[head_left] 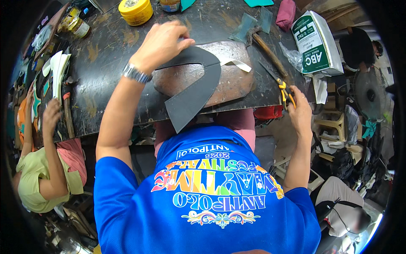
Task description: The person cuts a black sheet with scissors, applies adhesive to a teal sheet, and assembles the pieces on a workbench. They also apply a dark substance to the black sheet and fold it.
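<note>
My left hand (163,42), with a metal watch on its wrist, has its fingers curled over the far arm of a black U-shaped sheet piece (196,93), which looks like a shoe upper. The piece lies partly on a worn brown slab (230,86), and its near end hangs past the table edge. A white strip (239,64) rests on the slab beside the piece's bend. At the table's right edge, my right hand (301,108) has its fingers closed at the yellow-and-black handles of scissors (285,93). Their blades point away to the far left.
A hammer (268,53) lies behind the scissors, near a green-and-white box (317,44). At the back stand a yellow tub (135,11) and a jar (170,5). Left, another person (50,173) sits near stacked white sheets (58,74); another person (342,205) is at lower right.
</note>
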A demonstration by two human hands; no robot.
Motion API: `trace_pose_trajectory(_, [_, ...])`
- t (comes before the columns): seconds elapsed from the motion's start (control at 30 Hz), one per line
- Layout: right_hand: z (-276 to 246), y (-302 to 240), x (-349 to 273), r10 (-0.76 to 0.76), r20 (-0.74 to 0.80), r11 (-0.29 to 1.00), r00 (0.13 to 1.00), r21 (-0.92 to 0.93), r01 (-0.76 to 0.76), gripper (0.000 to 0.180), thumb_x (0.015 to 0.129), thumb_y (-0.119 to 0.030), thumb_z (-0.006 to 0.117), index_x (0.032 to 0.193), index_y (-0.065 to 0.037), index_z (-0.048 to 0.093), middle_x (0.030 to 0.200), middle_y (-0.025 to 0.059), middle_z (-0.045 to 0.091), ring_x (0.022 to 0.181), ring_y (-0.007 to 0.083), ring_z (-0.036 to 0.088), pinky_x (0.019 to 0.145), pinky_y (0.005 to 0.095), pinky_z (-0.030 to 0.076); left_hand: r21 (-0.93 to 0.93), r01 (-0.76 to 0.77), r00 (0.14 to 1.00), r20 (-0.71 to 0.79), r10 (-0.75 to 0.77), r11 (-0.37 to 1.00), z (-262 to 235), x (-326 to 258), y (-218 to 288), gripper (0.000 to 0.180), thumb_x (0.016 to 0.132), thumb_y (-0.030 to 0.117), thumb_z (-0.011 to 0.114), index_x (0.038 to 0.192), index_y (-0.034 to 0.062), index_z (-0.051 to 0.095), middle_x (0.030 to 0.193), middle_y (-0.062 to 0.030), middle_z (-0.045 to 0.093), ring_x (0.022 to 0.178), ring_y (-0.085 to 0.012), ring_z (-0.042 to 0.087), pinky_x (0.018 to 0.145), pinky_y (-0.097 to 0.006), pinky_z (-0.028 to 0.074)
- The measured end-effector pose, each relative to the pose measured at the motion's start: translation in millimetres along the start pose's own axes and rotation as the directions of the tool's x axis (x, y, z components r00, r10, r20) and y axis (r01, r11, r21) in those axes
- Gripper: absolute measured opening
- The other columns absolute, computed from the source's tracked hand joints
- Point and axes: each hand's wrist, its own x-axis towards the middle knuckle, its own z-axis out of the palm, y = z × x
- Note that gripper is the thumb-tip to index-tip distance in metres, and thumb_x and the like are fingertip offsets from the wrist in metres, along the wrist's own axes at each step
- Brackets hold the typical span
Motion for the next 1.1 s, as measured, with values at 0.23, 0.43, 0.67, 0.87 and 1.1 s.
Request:
trace_pose_trajectory(0.23, [-18, -22, -38, 0.133, 0.347, 0.843, 0.928, 0.454, -0.29, 0.066, 0.074, 0.009, 0.052, 0.138, -0.007, 0.051, 0.086, 0.0037, 0.058, 0.076, 0.0079, 0.055, 0.07, 0.0225, 0.044, -0.023, 0.246, 0.963, 0.115, -0.242, 0.969, 6, -61, 88, 0.053, 0.074, 0.045, 0.08, 0.11, 0.0083, 0.069, 0.096, -0.0104, 0.066, 0.09, -0.0316, 0.066, 0.08, -0.041, 0.052])
trace_pose_trajectory(0.43, [-31, -38, -51, 0.085, 0.438, 0.405, 0.895, 0.805, -0.433, 0.072, 0.072, 0.001, 0.073, 0.14, -0.005, 0.05, 0.081, 0.0014, 0.06, 0.065, 0.0057, 0.053, 0.058, 0.0199, 0.041, -0.246, 0.348, 0.936, 0.041, -0.349, 0.905, 25, -73, 108, 0.056, 0.073, 0.032, 0.082, 0.119, 0.0049, 0.064, 0.106, -0.0107, 0.06, 0.101, -0.0304, 0.059, 0.086, -0.041, 0.049])
trace_pose_trajectory(0.67, [12, -80, -53, -0.235, 0.666, 0.194, 0.708, 0.746, -0.638, 0.081, 0.074, -0.032, 0.084, 0.14, -0.005, 0.045, 0.08, 0.0083, 0.063, 0.064, 0.0133, 0.059, 0.056, 0.0237, 0.046, -0.287, 0.368, 0.93, 0.12, -0.348, 0.884, 24, -56, 80, 0.032, 0.078, 0.032, 0.077, 0.098, 0.0084, 0.07, 0.091, -0.0097, 0.063, 0.093, -0.0296, 0.062, 0.081, -0.041, 0.05])
trace_pose_trajectory(0.87, [22, -101, -42, -0.38, 0.708, 0.034, 0.595, 0.654, -0.756, 0.07, 0.091, -0.03, 0.07, 0.146, -0.003, 0.035, 0.081, 0.0092, 0.062, 0.065, 0.0157, 0.061, 0.053, 0.0259, 0.049, -0.058, 0.021, 0.999, -0.046, -0.023, 0.998, 39, -25, 51, 0.052, 0.072, 0.039, 0.083, 0.109, 0.0071, 0.064, 0.113, -0.0117, 0.06, 0.111, -0.0313, 0.056, 0.094, -0.045, 0.044])
trace_pose_trajectory(1.1, [20, -104, -37, -0.384, 0.712, 0.009, 0.588, 0.64, -0.769, 0.068, 0.092, -0.028, 0.07, 0.145, -0.006, 0.036, 0.084, 0.0075, 0.062, 0.067, 0.0148, 0.061, 0.057, 0.0259, 0.05, -0.482, 0.3, 0.919, 0.379, -0.113, 0.823, 28, -3, 34, 0.038, 0.073, 0.025, 0.084, 0.092, 0.0008, 0.062, 0.09, -0.0095, 0.067, 0.087, -0.0216, 0.063, 0.079, -0.032, 0.049])
